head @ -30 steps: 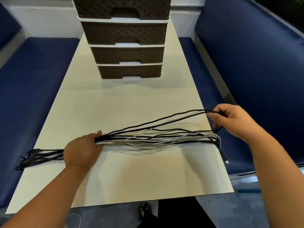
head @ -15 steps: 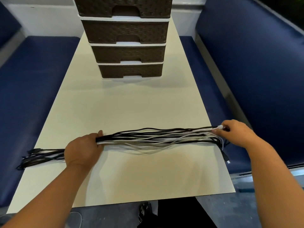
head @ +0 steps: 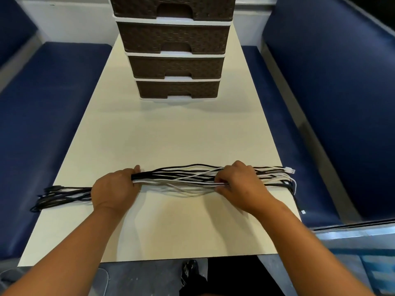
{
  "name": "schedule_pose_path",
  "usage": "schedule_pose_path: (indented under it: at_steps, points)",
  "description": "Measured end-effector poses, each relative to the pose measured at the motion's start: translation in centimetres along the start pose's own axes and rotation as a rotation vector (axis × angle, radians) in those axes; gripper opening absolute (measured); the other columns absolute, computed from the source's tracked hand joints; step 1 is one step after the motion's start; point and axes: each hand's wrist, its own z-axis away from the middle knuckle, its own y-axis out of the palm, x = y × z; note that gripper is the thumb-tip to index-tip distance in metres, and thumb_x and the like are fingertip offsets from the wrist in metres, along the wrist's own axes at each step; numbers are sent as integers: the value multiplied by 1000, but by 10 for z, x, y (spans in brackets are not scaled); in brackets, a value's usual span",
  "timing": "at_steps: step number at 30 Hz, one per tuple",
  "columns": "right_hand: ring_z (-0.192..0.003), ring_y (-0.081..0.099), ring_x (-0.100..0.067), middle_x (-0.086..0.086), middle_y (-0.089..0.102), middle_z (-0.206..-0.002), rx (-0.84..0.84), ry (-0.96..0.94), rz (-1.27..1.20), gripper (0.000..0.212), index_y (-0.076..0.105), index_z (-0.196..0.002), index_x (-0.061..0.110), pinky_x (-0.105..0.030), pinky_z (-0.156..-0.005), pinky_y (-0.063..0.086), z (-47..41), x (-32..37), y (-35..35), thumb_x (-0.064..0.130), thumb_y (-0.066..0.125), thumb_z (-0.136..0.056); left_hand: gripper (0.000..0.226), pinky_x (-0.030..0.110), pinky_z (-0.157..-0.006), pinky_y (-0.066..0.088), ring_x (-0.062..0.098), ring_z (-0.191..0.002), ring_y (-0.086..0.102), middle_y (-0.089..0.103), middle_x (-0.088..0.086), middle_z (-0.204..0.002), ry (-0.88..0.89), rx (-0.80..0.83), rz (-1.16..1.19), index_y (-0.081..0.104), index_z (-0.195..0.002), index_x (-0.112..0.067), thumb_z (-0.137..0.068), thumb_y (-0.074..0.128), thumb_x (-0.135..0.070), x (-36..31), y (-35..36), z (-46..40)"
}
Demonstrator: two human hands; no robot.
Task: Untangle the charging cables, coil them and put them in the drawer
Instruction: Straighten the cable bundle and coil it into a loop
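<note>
Charging cables (head: 181,178): black and white bundle, stretched across lower centre of tabletop (head: 171,137). Left hand (head: 114,190) grips bundle; right hand (head: 239,184) apparently pinches strands, fingertips partly hidden. Drawer unit (head: 174,67): top centre, drawers closed.

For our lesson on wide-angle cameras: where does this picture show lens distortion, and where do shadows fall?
Head view: the table edges splay outward towards the viewer and the drawer unit widens upward; soft shadows lie on the table under the cable bundle and beside both forearms; focus is fairly sharp throughout.
</note>
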Motion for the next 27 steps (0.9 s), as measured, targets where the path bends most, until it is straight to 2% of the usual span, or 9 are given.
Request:
schedule_pose_path:
  at_steps: [5,10,14,16,19,21,23,25,27]
  points:
    - [-68,47,-22,5,51,-64,86,71,-3,32,50,-74,23,-34,-63,28,2,-8,-23,50,60,-88,46,29,-54,33,30,-61,57,67,3,-67,-9,29,-1,73,-84,-21,-99,37,-45,-4,-1,-1]
    - [-58,44,-18,-4,49,-59,213,246,6,60,46,-62,14,-33,-52,28,6,-32,-67,70,63,-76,45,29,-54,31,24,-57,47,67,2,-66,-9,29,8,73,-83,-22,-100,37,-45,-5,-3,-2]
    - [-56,43,-18,-1,48,-56,210,359,-9,39,45,-60,16,-32,-54,34,27,-70,-98,37,71,-79,47,29,-54,32,26,-57,48,65,2,-65,0,35,5,72,-81,-21,-100,36,-45,-5,-1,-3]
    - [-56,47,-21,-2,53,-56,102,442,-35,30,47,-61,16,-33,-53,38,41,-91,-111,26,70,-79,46,29,-54,34,31,-60,56,67,4,-66,11,25,8,73,-83,-20,-100,38,-44,-5,-1,-2]
    - [-56,43,-22,-8,54,-60,-153,554,-119,31,49,-67,10,-33,-53,37,59,-119,-120,24,69,-85,44,30,-56,36,34,-67,62,68,6,-70,17,30,-2,74,-87,-20,-100,38,-44,-6,-1,-2]
    - [-57,41,-21,-8,53,-63,-223,631,-185,29,49,-69,9,-33,-54,36,67,-136,-110,22,70,-85,46,30,-57,35,34,-69,62,69,6,-72,12,37,-15,74,-88,-21,-100,36,-45,-7,-1,-3]
    - [-61,47,-21,-7,58,-69,-128,709,-207,23,52,-74,13,-34,-57,41,69,-153,-88,20,70,-86,47,30,-56,35,35,-69,62,69,6,-72,9,33,-20,74,-89,-20,-100,36,-46,-6,-1,-3]
    - [-79,59,-25,-8,68,-94,71,779,-184,10,59,-90,18,-38,-71,50,69,-162,-66,11,66,-87,46,31,-56,35,35,-70,63,69,7,-73,4,30,-20,74,-90,-20,-99,37,-45,-4,0,-1]
    - [-108,59,-30,-10,60,-128,166,781,-132,43,57,-123,19,-42,-91,51,65,-157,-50,-2,59,-85,46,30,-56,35,35,-70,63,69,6,-73,-7,36,-19,74,-91,-20,-100,37,-45,-3,0,0]
